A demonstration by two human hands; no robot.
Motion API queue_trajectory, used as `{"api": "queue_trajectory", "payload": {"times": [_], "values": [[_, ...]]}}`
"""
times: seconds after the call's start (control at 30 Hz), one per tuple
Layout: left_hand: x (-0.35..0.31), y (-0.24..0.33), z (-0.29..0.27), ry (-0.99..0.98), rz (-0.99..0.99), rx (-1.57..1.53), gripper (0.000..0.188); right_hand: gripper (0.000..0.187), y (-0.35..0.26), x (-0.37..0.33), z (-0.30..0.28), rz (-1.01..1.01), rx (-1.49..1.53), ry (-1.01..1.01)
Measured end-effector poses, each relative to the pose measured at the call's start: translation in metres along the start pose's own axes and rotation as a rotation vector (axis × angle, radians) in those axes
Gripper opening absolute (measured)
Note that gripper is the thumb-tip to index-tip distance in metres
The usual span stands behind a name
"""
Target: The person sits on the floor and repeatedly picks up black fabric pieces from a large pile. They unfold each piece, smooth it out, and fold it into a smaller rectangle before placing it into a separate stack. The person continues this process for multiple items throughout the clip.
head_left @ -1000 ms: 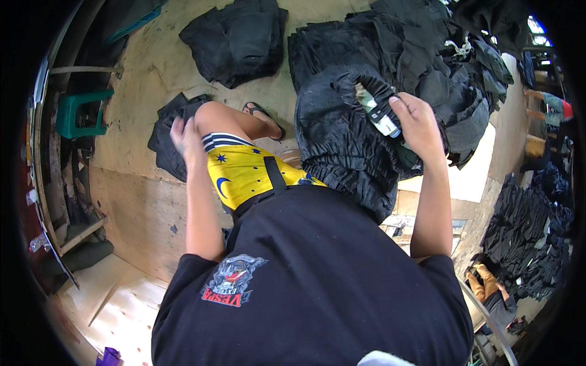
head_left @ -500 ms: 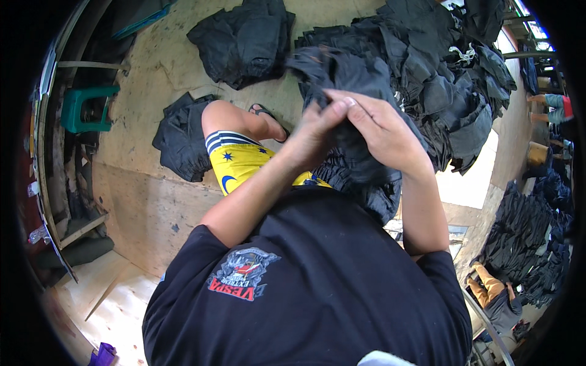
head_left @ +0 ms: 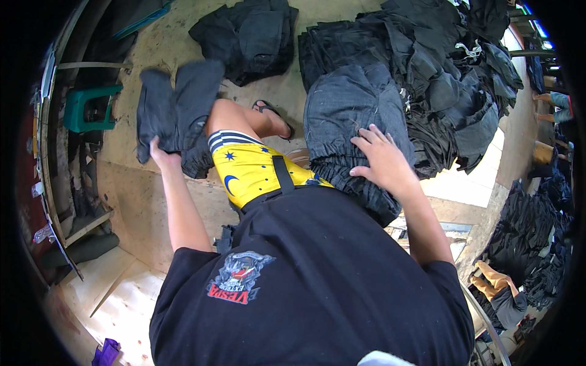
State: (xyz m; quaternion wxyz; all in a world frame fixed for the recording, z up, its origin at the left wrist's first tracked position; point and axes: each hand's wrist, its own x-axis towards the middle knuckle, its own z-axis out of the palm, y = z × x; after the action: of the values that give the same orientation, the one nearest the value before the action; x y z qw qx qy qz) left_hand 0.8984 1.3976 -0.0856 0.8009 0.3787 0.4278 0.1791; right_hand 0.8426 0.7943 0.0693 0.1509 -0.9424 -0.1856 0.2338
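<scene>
My left hand (head_left: 163,160) grips a dark folded garment (head_left: 174,110) and holds it out to my left, above the wooden floor. My right hand (head_left: 383,160) lies flat, fingers spread, on a dark grey pair of shorts (head_left: 354,128) that rests across my right thigh, its gathered waistband toward me. My left leg in yellow shorts (head_left: 253,172) stretches out between the two garments, with a sandal (head_left: 274,116) on the foot.
A big heap of black garments (head_left: 452,79) fills the far right, and a smaller black pile (head_left: 250,36) lies ahead. A green plastic stool (head_left: 91,108) stands at the left. More dark clothes (head_left: 543,256) lie at the right edge. A person's legs (head_left: 552,100) show far right.
Both hands were together on the grey shorts. My left hand has since swung out left with a dark garment, while my right hand flattened onto the shorts on my lap.
</scene>
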Motion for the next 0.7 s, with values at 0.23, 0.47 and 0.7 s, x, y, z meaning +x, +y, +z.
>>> {"api": "queue_trajectory", "payload": {"times": [0.23, 0.47, 0.7], "values": [[0.025, -0.082, -0.087, 0.476, -0.279, 0.455, 0.067, 0.026, 0.022, 0.011, 0.001, 0.092, 0.229, 0.219], [-0.094, -0.106, 0.085, -0.349, 0.506, 0.64, 0.048, 0.026, 0.009, 0.052, -0.044, 0.167, 0.404, 0.508], [-0.261, -0.106, 0.183, -0.87, -0.055, 0.634, 0.064, 0.026, -0.024, 0.069, -0.079, 0.16, 0.404, 0.574]]}}
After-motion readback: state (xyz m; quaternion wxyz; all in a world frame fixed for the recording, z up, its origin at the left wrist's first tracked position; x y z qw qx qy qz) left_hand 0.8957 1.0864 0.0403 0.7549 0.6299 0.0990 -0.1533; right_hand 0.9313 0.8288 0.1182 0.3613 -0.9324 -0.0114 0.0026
